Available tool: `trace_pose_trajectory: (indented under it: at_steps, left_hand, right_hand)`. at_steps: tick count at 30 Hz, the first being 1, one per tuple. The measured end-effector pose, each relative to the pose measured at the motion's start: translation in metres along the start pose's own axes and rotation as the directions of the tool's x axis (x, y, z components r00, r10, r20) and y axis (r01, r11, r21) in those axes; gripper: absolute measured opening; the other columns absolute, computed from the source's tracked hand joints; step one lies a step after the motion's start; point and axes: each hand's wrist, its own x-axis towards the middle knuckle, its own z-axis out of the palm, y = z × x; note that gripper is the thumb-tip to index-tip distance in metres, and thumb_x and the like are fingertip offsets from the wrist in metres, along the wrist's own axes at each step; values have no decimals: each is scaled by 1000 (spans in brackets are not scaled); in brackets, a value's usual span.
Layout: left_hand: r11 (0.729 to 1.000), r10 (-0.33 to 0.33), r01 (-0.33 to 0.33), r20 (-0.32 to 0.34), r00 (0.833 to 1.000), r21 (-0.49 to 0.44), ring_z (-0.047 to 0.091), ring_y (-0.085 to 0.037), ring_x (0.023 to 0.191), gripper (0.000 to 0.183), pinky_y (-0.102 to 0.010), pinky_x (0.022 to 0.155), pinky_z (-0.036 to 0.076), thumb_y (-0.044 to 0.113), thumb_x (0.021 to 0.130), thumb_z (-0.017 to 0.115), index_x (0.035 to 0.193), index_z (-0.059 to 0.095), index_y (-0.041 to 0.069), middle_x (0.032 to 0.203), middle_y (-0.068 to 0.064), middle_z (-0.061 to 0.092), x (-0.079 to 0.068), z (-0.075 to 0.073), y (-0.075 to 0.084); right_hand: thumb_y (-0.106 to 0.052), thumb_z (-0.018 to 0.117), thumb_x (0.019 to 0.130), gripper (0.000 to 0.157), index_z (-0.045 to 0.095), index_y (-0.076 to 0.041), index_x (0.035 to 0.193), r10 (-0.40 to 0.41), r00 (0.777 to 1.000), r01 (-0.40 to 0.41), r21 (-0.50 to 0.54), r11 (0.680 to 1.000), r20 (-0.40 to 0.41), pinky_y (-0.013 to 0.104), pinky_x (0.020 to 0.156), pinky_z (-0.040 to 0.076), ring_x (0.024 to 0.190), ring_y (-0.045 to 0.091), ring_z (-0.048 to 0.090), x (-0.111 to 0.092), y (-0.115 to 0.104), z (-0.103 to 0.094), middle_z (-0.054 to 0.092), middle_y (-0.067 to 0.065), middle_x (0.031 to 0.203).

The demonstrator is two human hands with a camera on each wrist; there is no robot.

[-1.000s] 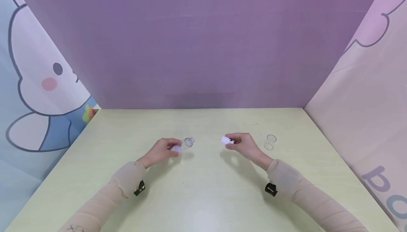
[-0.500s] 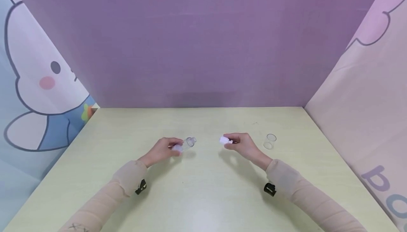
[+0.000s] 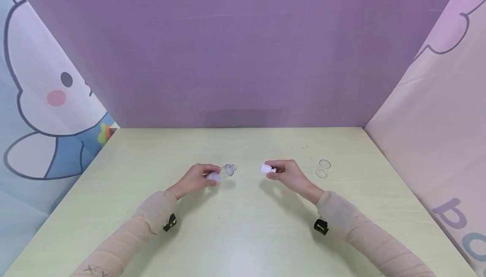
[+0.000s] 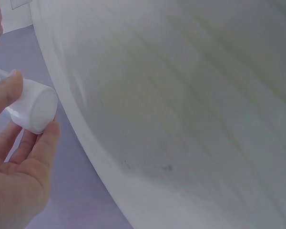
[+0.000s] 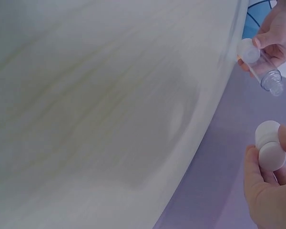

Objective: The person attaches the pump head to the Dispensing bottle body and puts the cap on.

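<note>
A clear bottle (image 3: 228,170) with a white bottom part tilts in the left hand (image 3: 194,180), its open neck pointing right and up. Thumb and fingers pinch it around the white end (image 4: 38,107), as the left wrist view shows. Opposite it, the right hand (image 3: 291,175) pinches a white pump head (image 3: 267,168) between thumb and fingertips. Its rounded, stepped body (image 5: 271,156) is plain in the right wrist view. Both pieces are held above the table, with a gap between them.
To the right of the right hand, a clear cylindrical cap (image 3: 323,169) stands on the pale wooden table (image 3: 243,226). A purple panel (image 3: 243,57) rises behind the table's far edge, and printed cloth panels flank both sides.
The left hand has shifted slightly right with the bottle. The right hand has come slightly left with the pump head, so the gap between them is narrower.
</note>
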Motion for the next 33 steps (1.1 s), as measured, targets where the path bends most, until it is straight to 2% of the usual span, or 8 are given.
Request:
trace_pose_trajectory:
  at_steps: [8, 14, 33]
  left_hand:
    - [1000, 14, -14, 9, 1000, 12, 52, -36, 116, 41, -42, 93, 47, 5, 78, 69, 118, 60, 3, 125, -18, 56, 1, 1, 2]
    - [999, 28, -29, 7, 1000, 29, 53, -35, 114, 41, -40, 91, 49, 5, 77, 70, 117, 61, 3, 123, -18, 57, 2, 0, 4]
    - [1000, 20, -20, 13, 1000, 7, 53, -35, 115, 42, -39, 91, 49, 6, 76, 71, 117, 61, 4, 125, -17, 56, 3, 6, 8]
  right_hand:
    - [-2, 65, 82, 38, 58, 3, 119, -14, 1000, 14, -15, 1000, 8, 28, 82, 53, 98, 22, 61, 2, 0, -1, 61, 20, 114]
    - [-2, 65, 82, 37, 58, 3, 118, -21, 1000, 21, -4, 1000, 19, 27, 81, 53, 94, 19, 61, 3, -1, -1, 62, 20, 113]
    - [-5, 69, 79, 34, 63, -1, 113, -19, 999, 18, 22, 1000, 33, 27, 78, 54, 88, 14, 62, 3, -8, 9, 66, 13, 106]
